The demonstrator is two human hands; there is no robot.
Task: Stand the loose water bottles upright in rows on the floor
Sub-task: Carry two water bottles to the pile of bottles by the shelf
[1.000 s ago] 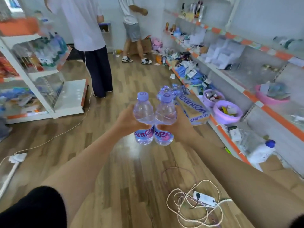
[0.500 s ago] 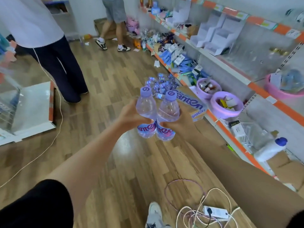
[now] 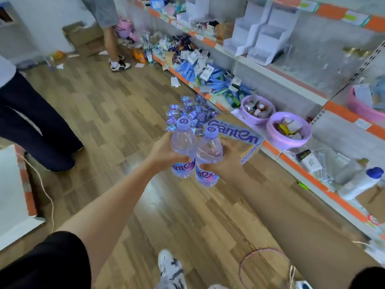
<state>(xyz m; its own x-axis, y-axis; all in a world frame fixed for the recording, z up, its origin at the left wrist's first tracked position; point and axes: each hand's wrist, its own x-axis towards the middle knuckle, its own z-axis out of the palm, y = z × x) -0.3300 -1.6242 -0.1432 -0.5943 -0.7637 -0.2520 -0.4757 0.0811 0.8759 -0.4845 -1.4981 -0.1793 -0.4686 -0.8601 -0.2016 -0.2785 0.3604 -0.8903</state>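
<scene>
I carry two clear water bottles with purple caps and purple labels, held upright side by side above the wooden floor. My left hand [image 3: 164, 152] grips the left bottle [image 3: 183, 149] round its middle. My right hand [image 3: 226, 161] grips the right bottle [image 3: 209, 157] the same way. Just beyond them a group of bottles [image 3: 188, 115] with purple caps stands on the floor beside an open cardboard case [image 3: 235, 135] printed with the bottle brand.
A long shelf unit [image 3: 291, 161] with orange edging runs along the right, holding two purple tubs [image 3: 288, 130] and packets. A person in dark trousers [image 3: 31, 122] stands at left, another person [image 3: 113, 46] far back. A white shelf base [image 3: 12, 195] sits at left. Cables [image 3: 264, 265] lie near my shoe.
I have walked forward with both bottles; the bottle group and the case are nearer and larger. The view has tilted down, and my shoe has come into sight.
</scene>
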